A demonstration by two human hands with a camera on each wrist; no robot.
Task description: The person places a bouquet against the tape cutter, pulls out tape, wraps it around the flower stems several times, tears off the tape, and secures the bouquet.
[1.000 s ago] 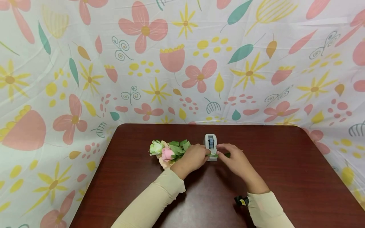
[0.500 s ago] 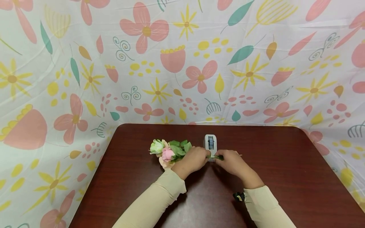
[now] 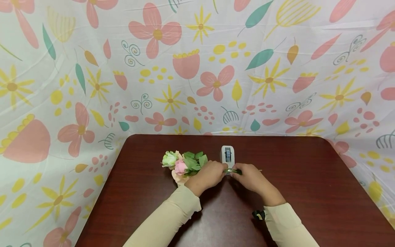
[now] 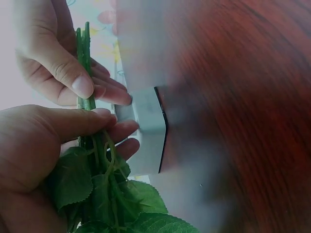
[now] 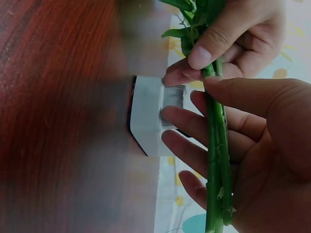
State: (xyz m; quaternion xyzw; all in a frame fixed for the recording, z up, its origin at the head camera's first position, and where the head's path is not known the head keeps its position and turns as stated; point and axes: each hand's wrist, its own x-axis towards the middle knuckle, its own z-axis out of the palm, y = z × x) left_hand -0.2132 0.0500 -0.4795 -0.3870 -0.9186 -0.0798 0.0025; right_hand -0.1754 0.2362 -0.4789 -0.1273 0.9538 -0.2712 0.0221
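A bunch of artificial roses lies sideways at the middle of the table, with a pink rose, a pale green-white rose and peach petals at its left end. My left hand pinches the green stems just below the leaves. Close beside it, my right hand pinches the same stems between thumb and fingers, its other fingers spread behind them. A white tape dispenser stands just behind the stems; both wrist views show its pale side past the fingertips. The left palm hides part of the bunch.
The dark red-brown table reaches back to a floral-printed cloth. By the right sleeve is a small black object, apparently the wrist camera's mount.
A second ago the right hand's fingers were spread by the dispenser; it has since come down and pinches the stems beside the left hand. The left hand and roses have barely moved.
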